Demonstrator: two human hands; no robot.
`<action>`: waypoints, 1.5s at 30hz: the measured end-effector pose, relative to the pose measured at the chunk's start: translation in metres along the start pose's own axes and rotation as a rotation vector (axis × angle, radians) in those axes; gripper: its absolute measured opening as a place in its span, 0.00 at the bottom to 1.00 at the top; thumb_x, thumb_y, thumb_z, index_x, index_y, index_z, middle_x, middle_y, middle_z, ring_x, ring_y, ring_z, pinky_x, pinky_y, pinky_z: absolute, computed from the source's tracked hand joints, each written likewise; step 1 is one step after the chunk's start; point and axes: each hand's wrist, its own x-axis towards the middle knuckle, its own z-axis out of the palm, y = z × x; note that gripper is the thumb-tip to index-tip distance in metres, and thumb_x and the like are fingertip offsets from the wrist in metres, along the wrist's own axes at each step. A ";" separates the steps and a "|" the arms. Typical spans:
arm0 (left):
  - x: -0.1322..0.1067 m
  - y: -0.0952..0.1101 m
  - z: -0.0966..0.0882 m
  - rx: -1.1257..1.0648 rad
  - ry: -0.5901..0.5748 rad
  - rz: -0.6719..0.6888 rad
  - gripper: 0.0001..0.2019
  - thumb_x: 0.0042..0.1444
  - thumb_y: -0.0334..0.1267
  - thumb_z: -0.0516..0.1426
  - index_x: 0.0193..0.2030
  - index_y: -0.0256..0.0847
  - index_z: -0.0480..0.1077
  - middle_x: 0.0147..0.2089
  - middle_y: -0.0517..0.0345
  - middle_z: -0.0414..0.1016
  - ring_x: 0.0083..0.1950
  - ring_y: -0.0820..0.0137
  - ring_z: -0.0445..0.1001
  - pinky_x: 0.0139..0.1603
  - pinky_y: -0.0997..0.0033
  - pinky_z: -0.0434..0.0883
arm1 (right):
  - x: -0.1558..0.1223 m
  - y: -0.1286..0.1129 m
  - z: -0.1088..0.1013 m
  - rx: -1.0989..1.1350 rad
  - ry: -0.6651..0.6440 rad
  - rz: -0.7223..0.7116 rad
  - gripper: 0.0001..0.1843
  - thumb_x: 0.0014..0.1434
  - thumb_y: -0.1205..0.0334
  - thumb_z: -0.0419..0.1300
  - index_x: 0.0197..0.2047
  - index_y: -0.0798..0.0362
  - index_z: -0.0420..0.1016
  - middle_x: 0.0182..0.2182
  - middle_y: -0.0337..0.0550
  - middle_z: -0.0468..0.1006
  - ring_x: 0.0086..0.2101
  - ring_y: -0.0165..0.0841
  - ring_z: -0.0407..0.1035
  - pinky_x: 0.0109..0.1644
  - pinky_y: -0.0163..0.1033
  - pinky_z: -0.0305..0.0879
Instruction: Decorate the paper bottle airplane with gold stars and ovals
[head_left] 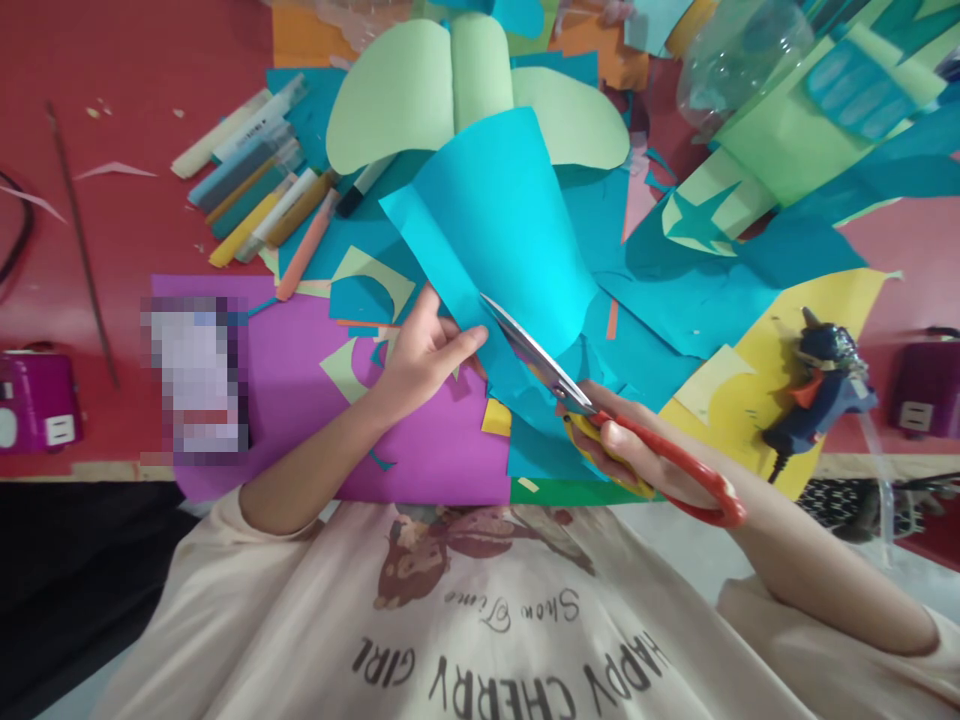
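My left hand pinches the lower left edge of a bright blue sheet of paper, thumb on top and fingers underneath. The sheet curves upward, and a strip along its left side is folded or bent. In my right hand is a pair of scissors with one red and one yellow handle. Their blades point up and left and lie at the sheet's lower edge, the tip close to my left thumb. Whether the blades are cutting into the paper I cannot tell. A pale green paper shape with rounded wings lies just beyond.
Several markers lie at the upper left. A phone-like blurred object rests on purple paper. To the right, a dark blue glue gun lies on yellow paper. Blue scraps and a clear plastic piece are around.
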 end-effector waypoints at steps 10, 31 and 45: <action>-0.005 0.014 0.007 -0.041 -0.053 -0.129 0.30 0.52 0.63 0.62 0.47 0.44 0.57 0.21 0.73 0.59 0.20 0.69 0.75 0.16 0.76 0.64 | 0.009 -0.002 0.005 0.201 -0.058 0.032 0.36 0.54 0.24 0.47 0.40 0.52 0.58 0.18 0.28 0.58 0.16 0.21 0.48 0.18 0.31 0.45; -0.005 0.016 0.006 -0.112 -0.132 -0.147 0.40 0.56 0.57 0.61 0.64 0.37 0.48 0.22 0.67 0.74 0.23 0.66 0.78 0.24 0.72 0.73 | 0.014 0.002 0.012 0.228 -0.014 0.025 0.38 0.52 0.23 0.50 0.41 0.53 0.61 0.15 0.25 0.58 0.13 0.18 0.46 0.16 0.30 0.43; 0.003 -0.007 -0.002 0.145 0.214 0.444 0.33 0.60 0.46 0.63 0.67 0.65 0.51 0.56 0.57 0.70 0.45 0.70 0.76 0.34 0.77 0.75 | 0.010 0.014 0.015 0.122 0.052 -0.068 0.36 0.56 0.25 0.47 0.43 0.53 0.62 0.16 0.28 0.60 0.15 0.21 0.50 0.17 0.31 0.46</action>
